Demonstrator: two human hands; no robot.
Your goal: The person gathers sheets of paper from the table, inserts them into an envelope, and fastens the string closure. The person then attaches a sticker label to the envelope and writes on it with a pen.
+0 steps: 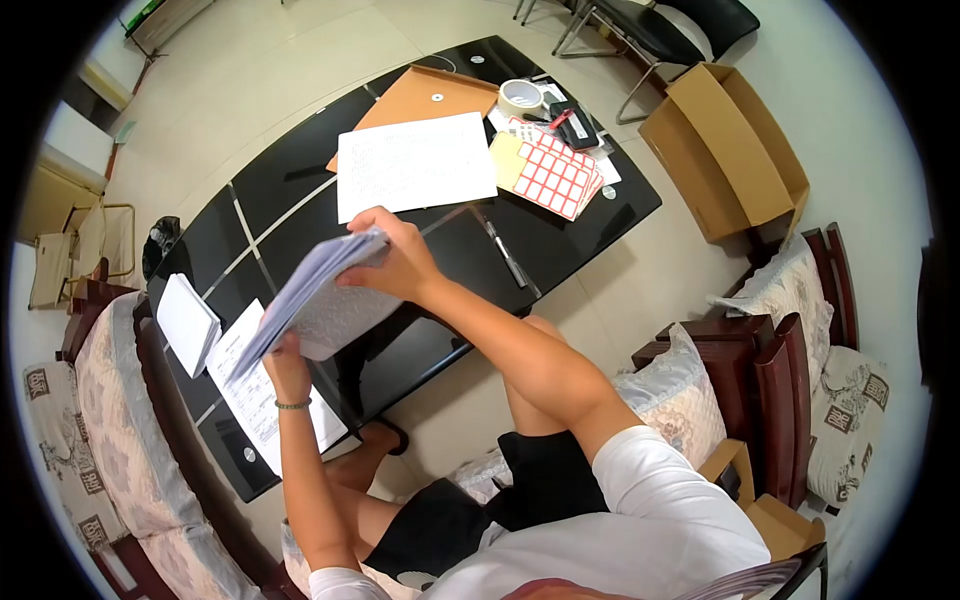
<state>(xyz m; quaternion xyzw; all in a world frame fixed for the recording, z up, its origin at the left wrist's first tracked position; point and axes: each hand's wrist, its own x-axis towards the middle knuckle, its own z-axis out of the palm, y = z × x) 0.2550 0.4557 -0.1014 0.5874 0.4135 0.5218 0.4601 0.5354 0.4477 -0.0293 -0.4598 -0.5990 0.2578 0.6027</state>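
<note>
A thick stack of papers (312, 288) is held up on edge above the black table, its sheets seen mostly from the side. My right hand (403, 262) grips the far upper end, thumb and fingers closed on either side. At the lower end, my left hand (288, 368) is closed on the stack, with some of its fingers hidden behind the paper. Beneath the left hand lie printed sheets (262, 415). A white sheet with faint writing (415, 165) lies flat just beyond the right hand. A pen (506, 256) rests to the right of that hand.
On the black glass table (300, 190) are a white paper pile (188, 325), a brown folder (430, 92), a tape roll (520, 97), red-framed label sheets (555, 178) and a black item (574, 128). A cardboard box (715, 150) stands right; cushioned seats (125, 400) flank the table.
</note>
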